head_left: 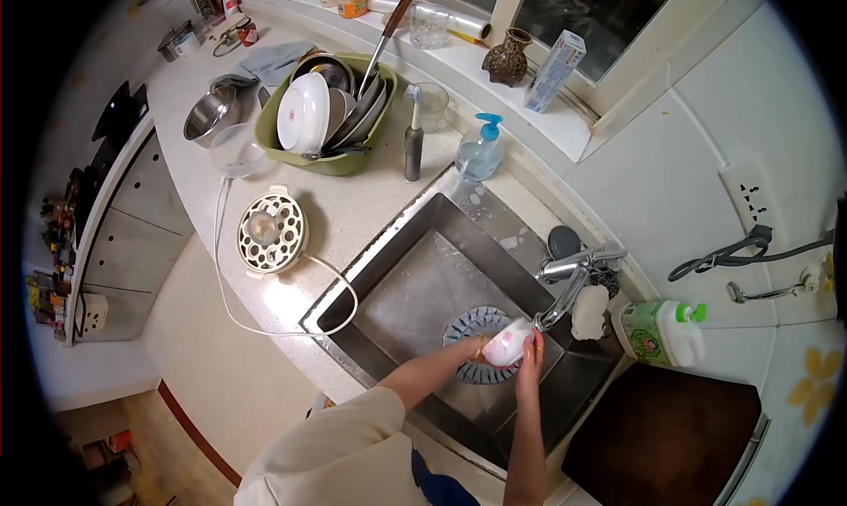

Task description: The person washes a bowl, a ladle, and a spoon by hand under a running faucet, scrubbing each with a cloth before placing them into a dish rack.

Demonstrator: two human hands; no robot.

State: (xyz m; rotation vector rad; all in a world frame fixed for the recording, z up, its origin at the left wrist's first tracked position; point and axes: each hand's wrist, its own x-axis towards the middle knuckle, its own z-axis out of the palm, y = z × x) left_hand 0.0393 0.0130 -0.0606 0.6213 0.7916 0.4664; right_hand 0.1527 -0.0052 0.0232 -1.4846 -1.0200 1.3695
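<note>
A small white bowl with pink marks (506,344) is tilted between my two hands over the sink (428,272). My left hand (477,348) grips its left side, the fingers partly hidden behind it. On the right side, my right hand (531,351) has its fingers pressed against the rim. The chrome faucet (567,296) reaches down close to the bowl's upper right edge. Below the bowl, a blue-and-white striped plate (469,322) lies on the sink bottom, partly covered by the bowl and my hands.
A green basin (265,134) of dishes stands on the counter (190,175), near an electric toothbrush (413,149) and a blue-pump bottle (480,157). A corded cream appliance (287,257) sits left of the sink. Right of it are a white jug (653,334) and a dark board (666,440).
</note>
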